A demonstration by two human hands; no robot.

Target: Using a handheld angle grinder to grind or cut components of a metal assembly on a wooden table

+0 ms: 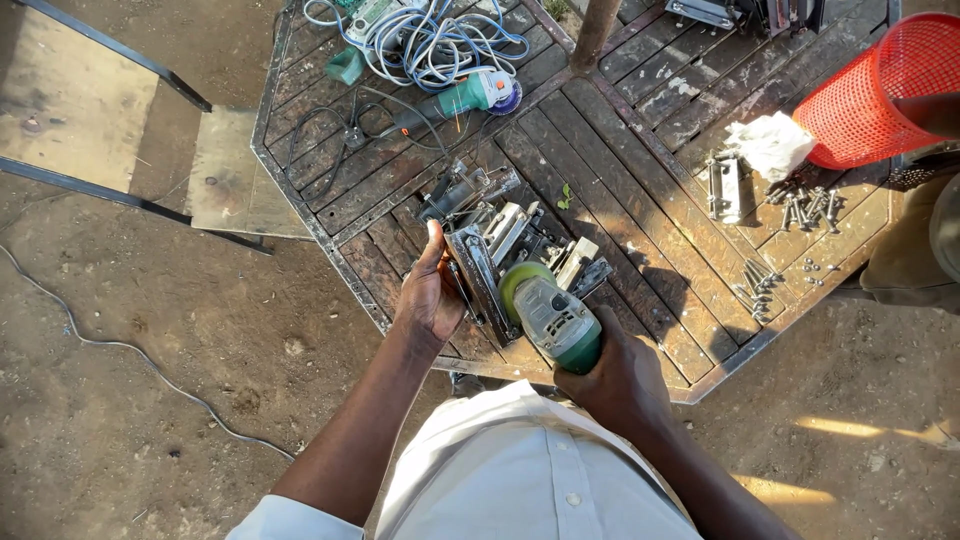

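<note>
Nearest camera: white button shirt (520, 480) of the person, both bare forearms reaching forward over it.
Left hand (432, 292): fingers wrapped over the near edge of a grey steel bracket assembly (490, 255), thumb up along its side, wrist straight; grip closed, bracing the piece.
Bracket assembly: lies at the near edge of the dark slatted metal table (640, 190); looks heavy, rigid, sharp-edged; best held by the flat outer plate, away from the disc.
Right hand (615, 385): closed round the rear body of a green and grey angle grinder (550, 315), head pointed at the brackets, elbow tucked.
Grinder: probably hefty and prone to kick; the barrel is the natural hold.
Far right: loose bolts (805, 208), red mesh basket (875, 90).
</note>
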